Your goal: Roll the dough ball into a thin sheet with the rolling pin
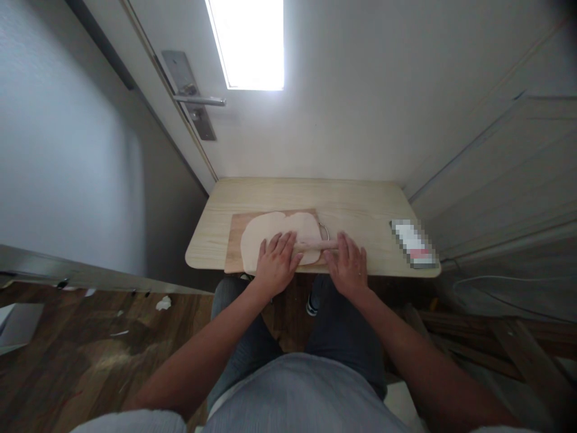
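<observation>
A thin, pale sheet of rolled dough (264, 231) lies spread over a wooden cutting board (233, 246), its outline uneven and notched at the far edge. Across the right part of the dough rests a slim wooden rolling pin (316, 245), lying roughly left to right. My left hand (279, 260) covers the pin's left end, palm down with the fingers pointing away from me. The pin's right end is under my right hand (348, 262), which wraps over it beside the board. Both hands hide the tips of the pin.
The board sits on a small light-wood table (360, 207) with rounded corners. A phone (412, 243), pixelated, lies at the table's right end. A metal loop handle (324, 231) is at the board's right side. Behind stands a door with a lever handle (201, 100).
</observation>
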Tool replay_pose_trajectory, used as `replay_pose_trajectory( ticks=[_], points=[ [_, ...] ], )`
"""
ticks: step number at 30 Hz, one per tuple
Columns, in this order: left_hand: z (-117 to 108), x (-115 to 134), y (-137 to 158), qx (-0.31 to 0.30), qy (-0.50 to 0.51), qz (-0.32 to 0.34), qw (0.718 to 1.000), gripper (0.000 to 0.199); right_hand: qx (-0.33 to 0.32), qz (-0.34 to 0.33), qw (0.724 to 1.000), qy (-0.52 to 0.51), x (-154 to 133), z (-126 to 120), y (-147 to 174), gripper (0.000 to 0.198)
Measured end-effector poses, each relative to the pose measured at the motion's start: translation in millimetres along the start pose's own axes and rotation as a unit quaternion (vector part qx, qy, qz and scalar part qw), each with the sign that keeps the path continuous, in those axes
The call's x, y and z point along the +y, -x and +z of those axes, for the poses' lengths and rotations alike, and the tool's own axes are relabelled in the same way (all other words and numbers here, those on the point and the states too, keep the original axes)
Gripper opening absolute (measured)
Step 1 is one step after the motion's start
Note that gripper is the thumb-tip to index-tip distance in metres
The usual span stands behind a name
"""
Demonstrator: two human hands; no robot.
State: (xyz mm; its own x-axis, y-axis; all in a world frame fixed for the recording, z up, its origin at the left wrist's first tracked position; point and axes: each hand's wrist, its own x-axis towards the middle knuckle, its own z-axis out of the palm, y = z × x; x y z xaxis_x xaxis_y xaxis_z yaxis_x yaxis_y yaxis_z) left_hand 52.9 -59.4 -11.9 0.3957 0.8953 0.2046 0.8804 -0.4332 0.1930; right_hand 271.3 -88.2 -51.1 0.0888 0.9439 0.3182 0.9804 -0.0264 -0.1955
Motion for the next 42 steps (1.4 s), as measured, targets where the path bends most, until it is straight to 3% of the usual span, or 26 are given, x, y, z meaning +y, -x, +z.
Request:
replay_pose_trajectory(
  ticks=[24, 31, 36, 42],
  points=[
    [8.7, 11.8, 51.8, -0.022, -0.017, -0.005, 1.000, 0.067, 0.019, -0.003, 1.000, 0.002, -1.6, -5.0, 47.6, 0.073],
    [9.5, 11.7, 56.2, -0.003, -0.007, -0.007, 1.000, 0.061, 0.051, -0.025, 0.998, -0.038, 9.7, -10.4, 29.4, 0.049],
    [12.0, 2.1, 48.5, 0.045, 0.023, -0.008, 0.999, 0.055, 0.011, -0.058, 0.995, -0.075, 7.0, -16.0, -1.1, 0.029],
    [3.0, -22.3, 39.5, 0.062, 0.008, -0.039, 0.997, 0.059, -0.026, -0.029, 0.998, -0.053, -17.0, -18.9, 6.7, 0.026]
  ],
)
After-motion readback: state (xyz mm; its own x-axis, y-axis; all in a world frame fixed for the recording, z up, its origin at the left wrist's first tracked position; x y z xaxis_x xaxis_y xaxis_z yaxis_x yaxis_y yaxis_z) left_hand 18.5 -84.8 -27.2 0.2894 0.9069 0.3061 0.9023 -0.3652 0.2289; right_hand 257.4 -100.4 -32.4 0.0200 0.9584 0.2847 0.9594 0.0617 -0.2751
